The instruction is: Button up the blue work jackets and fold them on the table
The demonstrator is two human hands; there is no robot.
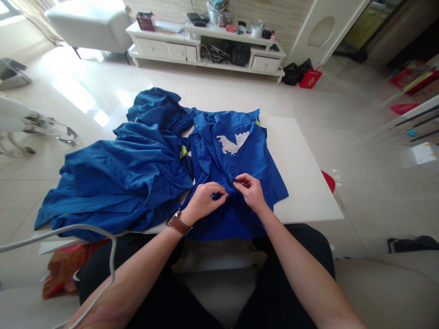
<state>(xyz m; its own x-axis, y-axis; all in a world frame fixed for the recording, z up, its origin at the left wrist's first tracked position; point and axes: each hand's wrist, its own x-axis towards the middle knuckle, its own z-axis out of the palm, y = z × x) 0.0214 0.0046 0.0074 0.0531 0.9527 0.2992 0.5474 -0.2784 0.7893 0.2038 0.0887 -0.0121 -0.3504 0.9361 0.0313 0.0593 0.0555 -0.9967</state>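
Observation:
A blue work jacket (250, 169) with a worn white print lies on the white table (298, 164), its lower edge hanging over the near side. My left hand (206, 199), with a brown-strapped watch at the wrist, pinches the jacket's cloth near its middle. Just to the right, my right hand (249, 189) pinches a raised edge of the same jacket between thumb and fingers. Whether a button or other fastener is between the fingertips is too small to tell. Another heap of blue clothing (120, 169) spreads over the table's left part, with a bit of yellow-green trim showing.
A white cable (113, 256) loops across the lower left by my forearm. Below the table on the left is a red-brown bag (63, 269). Across the tiled floor stand a white TV cabinet (171, 50), a grey seat (92, 27) and a red bag (310, 78).

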